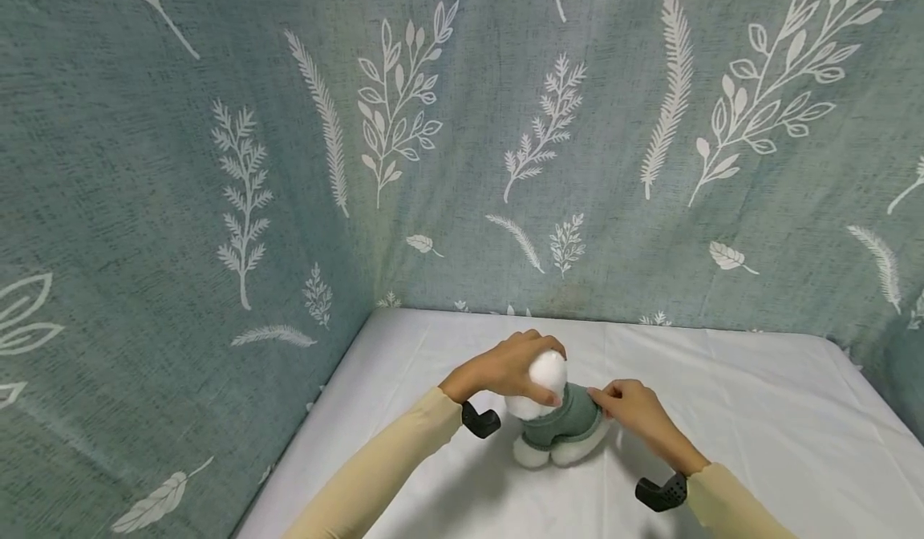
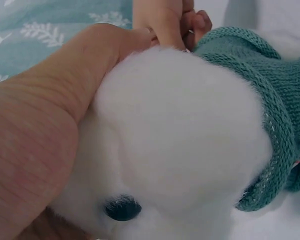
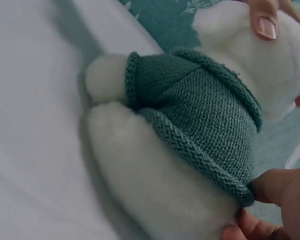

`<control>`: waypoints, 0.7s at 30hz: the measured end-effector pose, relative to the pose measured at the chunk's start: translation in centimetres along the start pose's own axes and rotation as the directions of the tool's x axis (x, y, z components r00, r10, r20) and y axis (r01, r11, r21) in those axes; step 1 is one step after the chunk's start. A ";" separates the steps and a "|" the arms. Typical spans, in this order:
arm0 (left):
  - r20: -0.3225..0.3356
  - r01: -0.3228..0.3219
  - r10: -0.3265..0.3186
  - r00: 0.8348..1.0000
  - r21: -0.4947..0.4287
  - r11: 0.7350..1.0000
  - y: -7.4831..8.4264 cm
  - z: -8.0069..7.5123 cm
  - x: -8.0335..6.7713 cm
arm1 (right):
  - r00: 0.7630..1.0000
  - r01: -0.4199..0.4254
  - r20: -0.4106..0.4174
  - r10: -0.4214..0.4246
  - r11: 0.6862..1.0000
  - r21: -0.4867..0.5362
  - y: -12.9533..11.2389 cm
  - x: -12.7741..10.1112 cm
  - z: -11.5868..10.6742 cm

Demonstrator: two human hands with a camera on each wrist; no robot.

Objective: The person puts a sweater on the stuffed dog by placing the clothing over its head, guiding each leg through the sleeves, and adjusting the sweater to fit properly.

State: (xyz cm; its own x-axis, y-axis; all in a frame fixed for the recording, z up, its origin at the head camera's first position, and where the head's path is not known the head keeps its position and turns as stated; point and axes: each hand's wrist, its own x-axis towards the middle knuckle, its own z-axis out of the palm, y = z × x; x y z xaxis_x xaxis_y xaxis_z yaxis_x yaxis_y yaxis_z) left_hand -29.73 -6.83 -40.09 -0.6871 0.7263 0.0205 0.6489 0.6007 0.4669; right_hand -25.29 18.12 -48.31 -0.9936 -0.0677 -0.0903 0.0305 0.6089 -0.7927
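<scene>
A white plush toy wearing a green knitted sweater rests on the white sheet that covers the table, near its front edge and slightly left of centre. The left hand is cupped over the toy's round white head, fingers curled around the top and far side of it; in the left wrist view the palm lies against the fur and a dark eye shows low on the head. The right hand is at the toy's body, thumb and fingertips pinching the rolled hem of the sweater. The two hands are apart, one on each end of the toy, each clamped on its own part. The right wrist view shows the toy's white legs projecting below the hem, and a short white arm emerging from a sleeve cuff. Both forearms carry pale yellow sleeves. A teal fabric backdrop printed with white leaves encloses the table at the rear and left.
</scene>
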 end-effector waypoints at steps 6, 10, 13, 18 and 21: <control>-0.004 -0.009 0.009 1.000 0.025 1.000 0.1 0.1 0.2 | 0.995 0.084 -0.046 -0.086 0.995 -0.051 0.2 0.3 0.0; -0.008 -0.020 0.021 1.000 0.016 1.000 0.1 0.1 0.3 | 0.994 0.082 -0.057 -0.088 0.992 -0.094 0.9 0.6 -0.1; -0.004 -0.035 0.034 0.999 -0.069 0.997 -0.4 0.1 0.4 | 0.992 0.097 -0.065 -0.104 0.990 -0.104 1.3 0.7 -0.2; 0.007 0.025 -0.025 1.000 -0.424 0.905 -2.6 -0.2 0.3 | 0.983 0.133 -0.103 -0.149 0.980 -0.151 1.1 -0.1 -0.2; 0.000 0.087 -0.108 0.994 -0.595 0.799 -4.9 -0.1 0.1 | 0.980 0.150 -0.106 -0.169 0.975 -0.165 0.4 -1.2 0.0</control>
State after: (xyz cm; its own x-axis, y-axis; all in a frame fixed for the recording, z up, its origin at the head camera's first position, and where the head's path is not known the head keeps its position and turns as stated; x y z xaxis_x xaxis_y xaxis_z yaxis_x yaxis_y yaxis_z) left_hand -33.03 -9.70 -42.23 -0.7535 0.6568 -0.0298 0.2645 0.3444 0.9008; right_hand -24.13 18.48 -48.48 -0.9904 -0.0855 0.1090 -0.1373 0.7138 -0.6868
